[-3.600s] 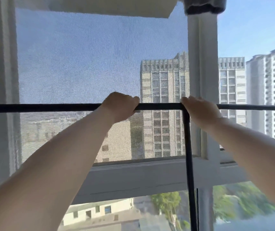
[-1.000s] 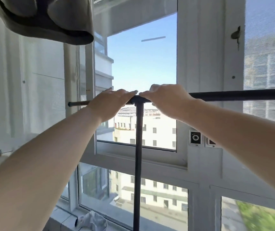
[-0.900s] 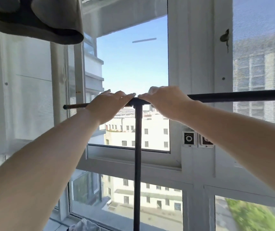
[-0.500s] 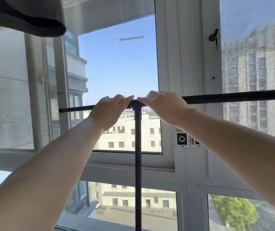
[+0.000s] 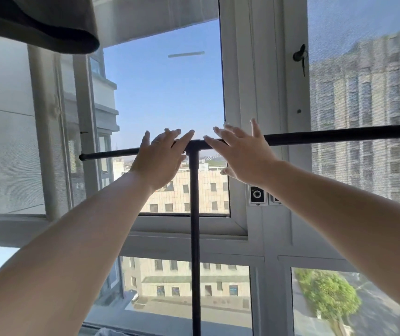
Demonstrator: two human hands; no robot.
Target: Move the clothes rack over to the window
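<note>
Both hands, clasped over the rail half a second earlier, have since uncurled, and the fingers now stand straight.

Window (image 5: 264, 146): white frame with a thick upright right of centre. Its clear pane shows blue sky and pale buildings; a meshed pane lies to the right and another to the far left. A dark latch (image 5: 300, 57) sits on the upright's right edge, and two small square fittings (image 5: 257, 195) lie lower down on it.

Clothes rack (image 5: 195, 214): black tube frame standing just before the window. The horizontal rail runs from a capped end at the left, rising slightly, out past the right edge of view. A vertical post meets the rail at a T-joint near centre and drops out of view at the bottom.

Dark grey cloth (image 5: 48, 25): hangs in at the upper left, above the rail and apart from it.

Left hand (image 5: 160, 161): grip wide, palm forward, fingers extended and spread, placed over the rail just left of the T-joint. Whether the palm touches the tube cannot be told.

Right hand (image 5: 245, 154): grip likewise wide, fingers splayed, placed over the rail just right of the joint. The thumb shows below the rail; nothing is enclosed. The two index fingertips lie near one another above the joint, not touching.
</note>
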